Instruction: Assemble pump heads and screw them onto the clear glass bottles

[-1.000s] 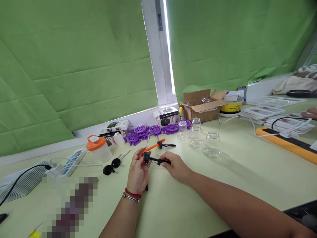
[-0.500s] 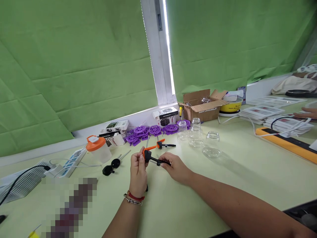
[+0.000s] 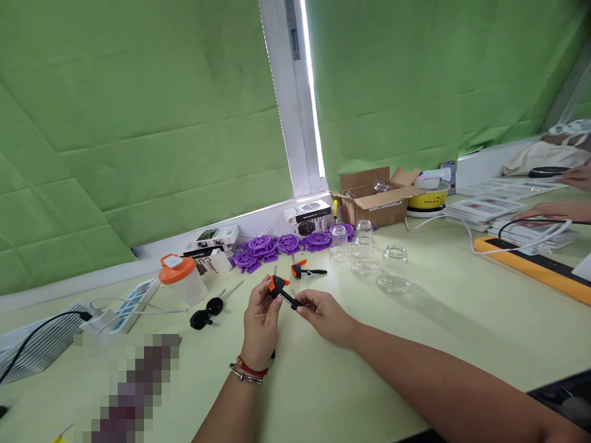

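Note:
My left hand (image 3: 261, 317) is closed around the head of a small orange-and-black clamp (image 3: 285, 295). Its fingers and thumb press on the black and orange part. The far end of the same tool's black bar is pinched in my right hand (image 3: 325, 314), which hides that tip. Both hands hold it just above the table. A second orange-and-black clamp (image 3: 307, 271) lies behind my hands. Two round black-headed tools with metal rods (image 3: 215, 306) rest to the left. A small black tip shows beside my left wrist; I cannot tell what it belongs to.
Purple round plastic parts (image 3: 261, 246) and small boxes (image 3: 308, 216) line the back. Several glass jars (image 3: 393, 271) stand to the right, before a cardboard box (image 3: 373, 209). An orange-lidded shaker (image 3: 178, 271) and a power strip (image 3: 138, 301) are left. Another person's hands appear far right.
The clamp has turned in my hands: its orange part now lies closer to my left fingers. My right hand has slid slightly left. At the far right, more of the other person's hands shows.

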Demonstrator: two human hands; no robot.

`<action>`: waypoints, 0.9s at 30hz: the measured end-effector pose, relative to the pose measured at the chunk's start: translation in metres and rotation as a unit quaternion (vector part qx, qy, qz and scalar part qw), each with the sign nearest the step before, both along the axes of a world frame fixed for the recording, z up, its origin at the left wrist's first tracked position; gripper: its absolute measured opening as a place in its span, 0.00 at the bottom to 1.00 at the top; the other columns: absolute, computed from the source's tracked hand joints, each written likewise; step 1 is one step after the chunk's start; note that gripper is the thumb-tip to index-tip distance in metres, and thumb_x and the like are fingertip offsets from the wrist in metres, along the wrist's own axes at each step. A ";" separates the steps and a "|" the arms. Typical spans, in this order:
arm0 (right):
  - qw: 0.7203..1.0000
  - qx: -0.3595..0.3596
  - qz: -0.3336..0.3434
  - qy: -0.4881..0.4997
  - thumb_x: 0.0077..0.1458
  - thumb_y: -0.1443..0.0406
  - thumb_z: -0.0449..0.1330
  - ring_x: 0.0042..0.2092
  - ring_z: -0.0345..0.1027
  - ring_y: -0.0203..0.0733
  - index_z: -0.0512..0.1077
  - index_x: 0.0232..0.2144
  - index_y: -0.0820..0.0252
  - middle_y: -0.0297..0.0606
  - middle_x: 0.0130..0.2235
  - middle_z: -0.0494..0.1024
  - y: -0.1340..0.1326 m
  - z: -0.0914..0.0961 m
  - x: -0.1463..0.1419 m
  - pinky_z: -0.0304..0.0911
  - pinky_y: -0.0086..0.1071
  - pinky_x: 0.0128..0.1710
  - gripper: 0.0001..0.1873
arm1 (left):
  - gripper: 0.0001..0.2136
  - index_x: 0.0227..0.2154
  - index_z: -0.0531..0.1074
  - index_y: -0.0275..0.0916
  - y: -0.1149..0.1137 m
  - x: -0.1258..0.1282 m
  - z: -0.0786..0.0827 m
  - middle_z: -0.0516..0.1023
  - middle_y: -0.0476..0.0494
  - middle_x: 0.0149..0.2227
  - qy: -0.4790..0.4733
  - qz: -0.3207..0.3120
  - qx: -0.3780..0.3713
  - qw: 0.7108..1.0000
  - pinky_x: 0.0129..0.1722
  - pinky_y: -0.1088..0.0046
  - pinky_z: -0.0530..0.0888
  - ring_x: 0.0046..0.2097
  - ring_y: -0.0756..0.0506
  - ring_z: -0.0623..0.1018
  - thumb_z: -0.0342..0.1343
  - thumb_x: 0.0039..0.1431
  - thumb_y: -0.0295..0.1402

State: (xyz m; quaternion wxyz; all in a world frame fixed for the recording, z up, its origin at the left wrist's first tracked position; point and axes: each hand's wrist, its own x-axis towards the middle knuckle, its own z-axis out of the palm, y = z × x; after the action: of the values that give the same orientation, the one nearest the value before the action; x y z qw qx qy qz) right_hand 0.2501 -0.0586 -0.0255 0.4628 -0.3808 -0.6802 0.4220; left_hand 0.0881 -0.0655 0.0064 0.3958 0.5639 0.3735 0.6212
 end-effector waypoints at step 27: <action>0.913 -0.262 0.179 0.256 0.47 0.53 0.64 0.21 0.57 0.30 0.61 0.40 0.57 0.35 0.27 0.76 -0.011 0.008 -0.006 0.43 0.26 0.20 0.24 | 0.12 0.38 0.72 0.43 0.004 -0.002 -0.005 0.74 0.46 0.38 0.083 0.112 -0.001 0.990 0.48 0.69 0.65 0.43 0.44 0.72 0.62 0.50 0.33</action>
State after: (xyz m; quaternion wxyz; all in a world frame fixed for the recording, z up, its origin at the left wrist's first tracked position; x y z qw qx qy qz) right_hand 0.2436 -0.0696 -0.0173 0.4213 -0.2387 -0.4602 0.7441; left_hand 0.0859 -0.0619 0.0016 0.2919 0.5673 0.4666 0.6126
